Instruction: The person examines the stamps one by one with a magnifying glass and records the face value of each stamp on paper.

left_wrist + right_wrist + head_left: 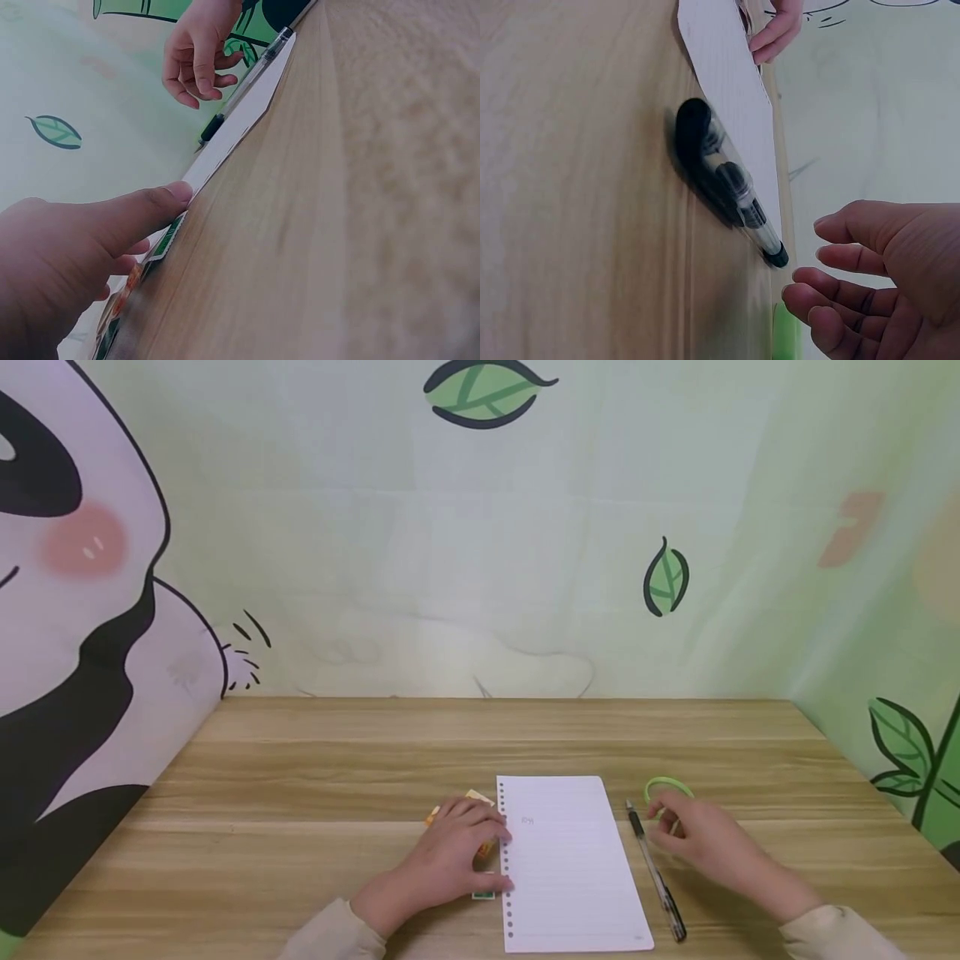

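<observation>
My left hand [457, 852] lies along the left edge of a lined white sheet of loose-leaf paper [573, 868], its thumb and fingertips on the row of punched holes. Partly hidden beneath that hand is an orange-and-yellow item [480, 796]. A small green-and-white piece [483, 896] shows below the thumb. Over a light green ring [670, 779], my right hand [705, 839] has loosely bent fingers, and in the right wrist view nothing is between them. Just left of it lies a pen [651, 862] with a clear barrel and black grip, beside the paper's right edge.
A faint small pencil-like mark [527, 820] is on the paper's upper left. The wood-grain table [315, 760] meets a light green backdrop [360, 568] printed with leaves and a panda, behind and at both sides.
</observation>
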`<state>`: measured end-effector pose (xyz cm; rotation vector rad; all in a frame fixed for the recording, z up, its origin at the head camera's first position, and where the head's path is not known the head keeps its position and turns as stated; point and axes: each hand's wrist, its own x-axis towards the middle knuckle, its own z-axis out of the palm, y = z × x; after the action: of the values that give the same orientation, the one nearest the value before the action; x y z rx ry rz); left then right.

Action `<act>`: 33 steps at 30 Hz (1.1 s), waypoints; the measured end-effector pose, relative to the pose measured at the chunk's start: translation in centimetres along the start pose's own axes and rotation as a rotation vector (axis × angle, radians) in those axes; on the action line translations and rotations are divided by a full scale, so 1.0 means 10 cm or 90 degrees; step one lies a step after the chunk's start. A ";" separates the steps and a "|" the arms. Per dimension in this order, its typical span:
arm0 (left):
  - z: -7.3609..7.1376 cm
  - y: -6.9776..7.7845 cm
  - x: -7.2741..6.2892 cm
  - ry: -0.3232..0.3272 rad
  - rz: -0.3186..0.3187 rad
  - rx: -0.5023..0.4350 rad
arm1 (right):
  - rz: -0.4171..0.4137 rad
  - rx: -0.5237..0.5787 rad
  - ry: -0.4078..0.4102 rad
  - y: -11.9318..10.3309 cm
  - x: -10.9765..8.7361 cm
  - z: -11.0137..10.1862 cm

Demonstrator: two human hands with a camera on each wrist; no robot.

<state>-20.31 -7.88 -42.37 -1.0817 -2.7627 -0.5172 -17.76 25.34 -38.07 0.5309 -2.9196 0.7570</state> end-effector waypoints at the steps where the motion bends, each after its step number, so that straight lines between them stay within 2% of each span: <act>1: 0.00 0.00 0.00 0.001 0.000 0.001 | -0.002 0.003 0.000 -0.01 0.00 0.01; 12: 0.00 0.00 -0.01 0.001 -0.001 -0.007 | -0.017 0.005 -0.024 -0.06 0.01 0.06; 24: 0.00 0.00 -0.01 0.010 0.012 -0.011 | 0.008 -0.012 -0.083 -0.04 0.04 0.14; 33: 0.00 -0.01 -0.01 0.017 0.018 -0.012 | 0.008 -0.028 -0.089 -0.06 0.08 0.20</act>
<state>-20.32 -7.97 -42.43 -1.1087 -2.7206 -0.5517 -18.25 23.63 -39.38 0.5847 -3.0618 0.6810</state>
